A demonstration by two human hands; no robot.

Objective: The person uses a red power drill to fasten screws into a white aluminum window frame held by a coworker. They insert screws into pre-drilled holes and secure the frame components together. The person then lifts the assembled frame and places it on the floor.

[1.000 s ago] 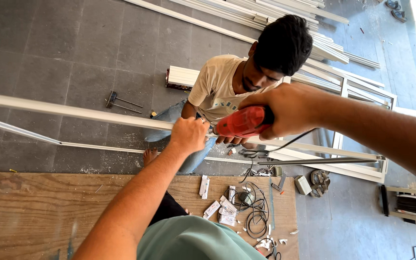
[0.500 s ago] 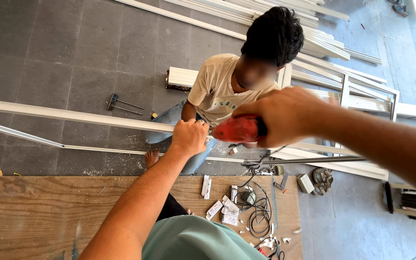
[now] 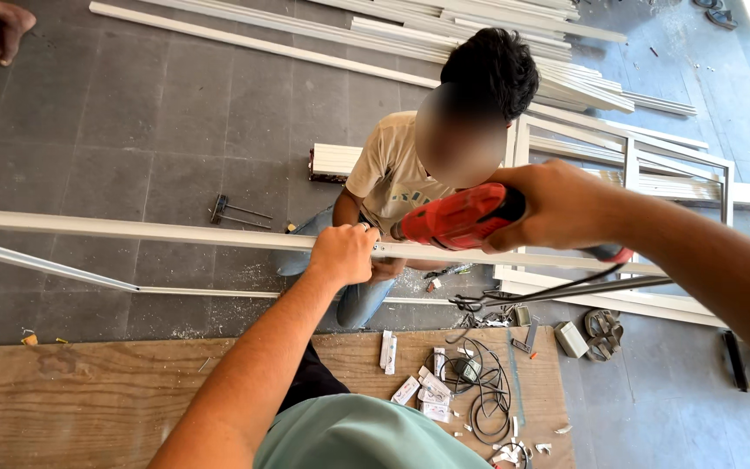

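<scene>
My right hand [image 3: 557, 208] grips a red power drill [image 3: 453, 217], its nose pointed left toward a long white frame bar [image 3: 132, 231] that runs across the view. My left hand [image 3: 342, 254] is closed on that bar, just left of the drill's tip. Behind the bar sits a person in a beige shirt [image 3: 392, 169], facing me, with one hand under the bar. The drill's black cord [image 3: 557, 291] hangs down to the right.
A wooden board [image 3: 88, 399] lies below with small white boxes [image 3: 418, 391], coiled black cable [image 3: 483, 395] and scraps. White profiles [image 3: 444, 35] are stacked at the top, a white window frame [image 3: 653, 165] lies at the right, and a bare foot [image 3: 10, 26] shows top left.
The drill has shifted slightly and stays against the bar beside my left hand. The seated person has lowered their head. My left hand keeps its hold.
</scene>
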